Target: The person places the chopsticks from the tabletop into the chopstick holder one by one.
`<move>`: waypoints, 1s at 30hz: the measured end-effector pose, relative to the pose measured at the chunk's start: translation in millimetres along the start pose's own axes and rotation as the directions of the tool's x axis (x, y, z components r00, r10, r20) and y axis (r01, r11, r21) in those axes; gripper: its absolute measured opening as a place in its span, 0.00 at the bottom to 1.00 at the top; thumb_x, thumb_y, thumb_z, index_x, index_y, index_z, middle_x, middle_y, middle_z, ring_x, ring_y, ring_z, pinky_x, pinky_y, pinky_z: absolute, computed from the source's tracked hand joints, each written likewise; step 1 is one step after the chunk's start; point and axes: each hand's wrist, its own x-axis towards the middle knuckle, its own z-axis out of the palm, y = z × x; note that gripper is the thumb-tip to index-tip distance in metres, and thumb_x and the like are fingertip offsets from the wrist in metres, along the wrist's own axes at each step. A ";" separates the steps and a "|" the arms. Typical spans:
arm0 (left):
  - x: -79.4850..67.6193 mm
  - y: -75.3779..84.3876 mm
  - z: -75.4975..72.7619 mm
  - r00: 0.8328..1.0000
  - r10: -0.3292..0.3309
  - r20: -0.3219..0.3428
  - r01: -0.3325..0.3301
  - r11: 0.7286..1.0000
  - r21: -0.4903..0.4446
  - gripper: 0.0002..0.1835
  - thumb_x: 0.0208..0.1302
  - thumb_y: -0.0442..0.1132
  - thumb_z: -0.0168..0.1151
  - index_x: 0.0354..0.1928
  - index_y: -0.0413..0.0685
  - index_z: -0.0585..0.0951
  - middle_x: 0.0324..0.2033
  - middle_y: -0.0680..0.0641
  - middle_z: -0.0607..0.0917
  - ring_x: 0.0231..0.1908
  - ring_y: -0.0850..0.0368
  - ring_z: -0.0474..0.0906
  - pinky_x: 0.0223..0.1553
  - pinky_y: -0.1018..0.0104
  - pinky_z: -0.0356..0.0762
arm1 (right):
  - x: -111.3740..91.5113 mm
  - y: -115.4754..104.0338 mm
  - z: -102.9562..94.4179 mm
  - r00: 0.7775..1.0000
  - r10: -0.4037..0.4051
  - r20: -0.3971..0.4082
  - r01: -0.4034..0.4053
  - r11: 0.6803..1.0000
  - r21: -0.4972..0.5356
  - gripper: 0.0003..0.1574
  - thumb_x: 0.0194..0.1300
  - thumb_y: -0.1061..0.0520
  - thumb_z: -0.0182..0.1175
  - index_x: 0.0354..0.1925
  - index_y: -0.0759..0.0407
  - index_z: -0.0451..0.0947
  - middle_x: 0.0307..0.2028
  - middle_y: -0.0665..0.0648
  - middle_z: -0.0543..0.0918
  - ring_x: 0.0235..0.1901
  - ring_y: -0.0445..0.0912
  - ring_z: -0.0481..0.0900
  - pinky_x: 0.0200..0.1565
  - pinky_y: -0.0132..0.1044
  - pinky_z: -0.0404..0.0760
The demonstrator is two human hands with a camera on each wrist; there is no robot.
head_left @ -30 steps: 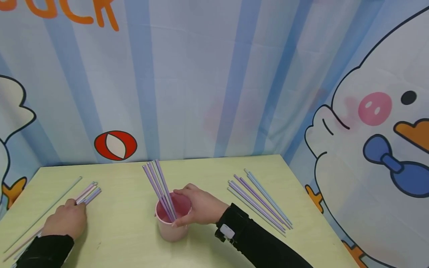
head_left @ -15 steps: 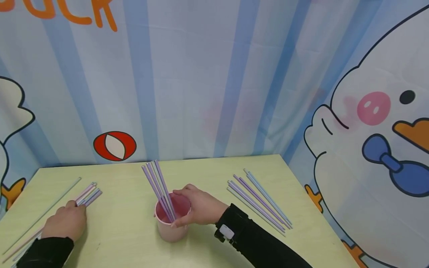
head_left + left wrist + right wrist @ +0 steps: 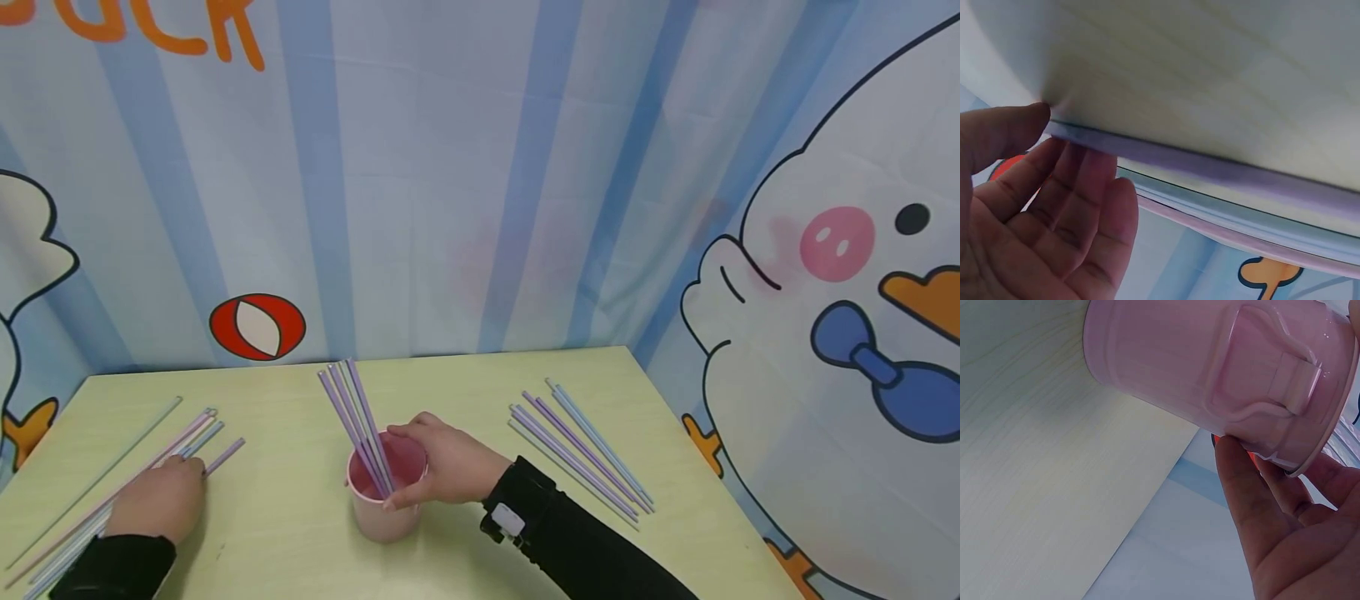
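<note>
At the table's left, my left hand (image 3: pixel 159 498) pinches a purple straw (image 3: pixel 227 456) near one end. In the left wrist view the thumb lies on one side of that purple straw (image 3: pixel 1222 167) and the fingers on the other. Pink, white and blue straws (image 3: pixel 201 437) lie just left of the hand, partly hidden under it. In the middle of the table, my right hand (image 3: pixel 459 458) grips the rim of a small pink pail (image 3: pixel 384 521). Several purple and pale straws (image 3: pixel 360 421) lean in it. The right wrist view shows the pail's side handle (image 3: pixel 1304 381).
One pale green straw (image 3: pixel 97 479) lies apart at the far left. On the right lies a loose group of purple, blue and grey straws (image 3: pixel 581 450). Behind the pale wood table (image 3: pixel 465 383) hangs a striped blue curtain (image 3: pixel 420 208) with cartoon prints.
My left hand has shifted slightly right and drawn a purple straw away from the others, which have spread apart. The right hand and pail have stayed in place.
</note>
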 end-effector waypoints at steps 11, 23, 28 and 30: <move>-1.3 17.5 -1.7 0.997 0.053 0.056 -0.054 0.999 0.010 0.04 0.61 0.25 0.52 0.30 0.35 0.75 0.21 0.43 0.76 0.24 0.46 0.75 0.25 0.48 0.77 | -0.9 -1.7 -0.3 1.000 0.009 0.010 -0.009 1.000 0.012 0.58 0.44 0.30 0.70 0.67 0.52 0.64 0.50 0.49 0.72 0.45 0.37 0.72 0.48 0.27 0.77; 10.0 32.8 -25.4 1.000 0.010 -0.021 -0.011 0.998 -0.063 0.06 0.61 0.30 0.58 0.35 0.32 0.73 0.22 0.40 0.79 0.24 0.45 0.77 0.26 0.47 0.77 | -1.0 -1.3 -0.5 1.000 0.005 0.006 -0.005 1.000 -0.001 0.58 0.44 0.29 0.70 0.67 0.52 0.63 0.50 0.49 0.72 0.45 0.37 0.72 0.48 0.27 0.77; 14.6 40.5 -44.2 0.997 0.003 -0.077 -0.011 0.995 -0.104 0.14 0.57 0.31 0.62 0.42 0.28 0.74 0.32 0.31 0.83 0.31 0.40 0.79 0.35 0.41 0.80 | -1.8 -2.5 -2.0 1.000 0.014 0.015 -0.014 1.000 0.006 0.58 0.44 0.29 0.70 0.67 0.52 0.64 0.50 0.50 0.72 0.45 0.37 0.72 0.48 0.27 0.77; 16.2 43.4 -53.2 0.997 -0.011 -0.082 -0.002 0.989 -0.149 0.15 0.58 0.32 0.61 0.43 0.27 0.73 0.32 0.31 0.82 0.28 0.43 0.78 0.33 0.41 0.80 | -1.8 -1.8 -2.0 1.000 0.013 0.015 -0.013 1.000 0.002 0.58 0.44 0.29 0.70 0.67 0.52 0.64 0.50 0.49 0.72 0.45 0.37 0.72 0.48 0.27 0.77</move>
